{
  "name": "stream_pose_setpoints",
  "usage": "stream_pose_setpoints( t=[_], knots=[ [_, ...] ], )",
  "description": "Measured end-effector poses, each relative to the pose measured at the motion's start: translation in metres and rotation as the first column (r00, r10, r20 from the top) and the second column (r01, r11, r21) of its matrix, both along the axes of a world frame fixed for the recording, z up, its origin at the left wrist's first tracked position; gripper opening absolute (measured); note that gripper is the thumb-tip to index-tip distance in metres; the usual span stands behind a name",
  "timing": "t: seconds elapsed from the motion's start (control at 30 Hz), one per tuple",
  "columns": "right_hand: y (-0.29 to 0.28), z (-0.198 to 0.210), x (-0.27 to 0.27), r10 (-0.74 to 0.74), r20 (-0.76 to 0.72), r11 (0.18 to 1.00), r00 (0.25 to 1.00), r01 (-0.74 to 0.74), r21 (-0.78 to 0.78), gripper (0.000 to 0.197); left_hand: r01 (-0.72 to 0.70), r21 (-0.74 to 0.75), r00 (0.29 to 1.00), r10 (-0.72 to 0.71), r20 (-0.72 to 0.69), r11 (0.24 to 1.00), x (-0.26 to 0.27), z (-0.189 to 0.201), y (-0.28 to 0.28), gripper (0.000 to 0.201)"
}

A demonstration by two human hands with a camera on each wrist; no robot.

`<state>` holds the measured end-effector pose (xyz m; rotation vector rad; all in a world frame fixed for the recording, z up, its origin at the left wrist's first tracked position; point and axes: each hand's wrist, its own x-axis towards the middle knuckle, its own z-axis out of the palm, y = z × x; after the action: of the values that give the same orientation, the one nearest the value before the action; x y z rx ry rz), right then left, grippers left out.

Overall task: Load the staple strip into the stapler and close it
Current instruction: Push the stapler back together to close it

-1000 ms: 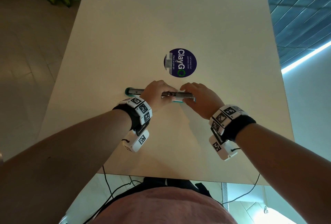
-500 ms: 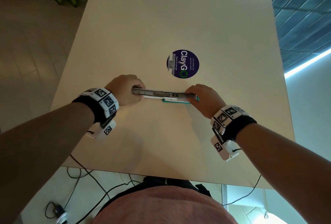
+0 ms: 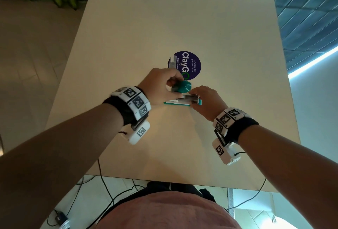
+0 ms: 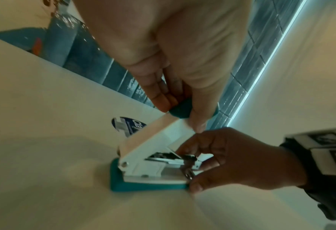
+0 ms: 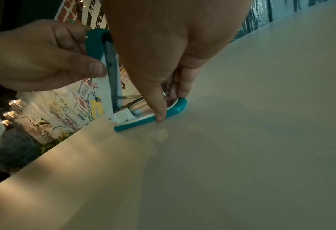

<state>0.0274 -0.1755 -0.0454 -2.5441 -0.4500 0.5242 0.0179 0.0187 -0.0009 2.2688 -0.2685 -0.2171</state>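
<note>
Now mid-close, I judge | stapler [image 3: 180, 100] just near-side of purple sticker [image 3: 184, 65] | left hand [image 3: 159, 86] pinching raised lid [image 3: 183, 86] | right hand [image 3: 206, 100] gripping base front | strip seating: cannot tell | left: press lid down.

Dim warm light, blurred wrist views, wide-angle edge distortion

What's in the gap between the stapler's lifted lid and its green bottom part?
The silver metal staple track lies between the raised lid and the teal base, with the right hand pinching its front end. The left wrist view shows it best.
</note>
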Motion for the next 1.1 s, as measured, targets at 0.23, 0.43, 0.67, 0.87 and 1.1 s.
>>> stream_pose_setpoints(
  t=[0.23,0.43,0.67,0.87,1.1],
  knots=[
    [-0.003,-0.008,-0.004,-0.123,0.0,0.99,0.992,0.122,0.071,0.034,0.073,0.097,0.997,-0.07,-0.029,0.993,0.003,-0.013,-0.033,0.04],
    [-0.015,-0.004,-0.006,-0.113,-0.094,0.985,0.989,0.124,0.121,0.058,0.122,0.185,0.991,-0.111,-0.07,0.975,-0.006,-0.032,-0.028,0.048],
    [-0.024,0.004,-0.006,-0.039,-0.109,0.989,0.993,0.054,0.138,0.063,-0.021,0.282,0.991,0.058,-0.124,0.959,-0.021,-0.045,0.017,0.059],
    [-0.019,0.003,-0.006,-0.009,-0.038,0.999,0.999,0.01,0.042,0.041,-0.074,0.182,0.984,0.102,-0.148,0.98,-0.025,-0.049,0.027,0.059],
    [-0.012,0.004,-0.004,-0.029,-0.04,1.0,0.999,0.029,-0.011,0.033,-0.028,0.179,0.982,0.061,-0.179,0.983,-0.014,-0.052,0.019,0.033]
  ],
)
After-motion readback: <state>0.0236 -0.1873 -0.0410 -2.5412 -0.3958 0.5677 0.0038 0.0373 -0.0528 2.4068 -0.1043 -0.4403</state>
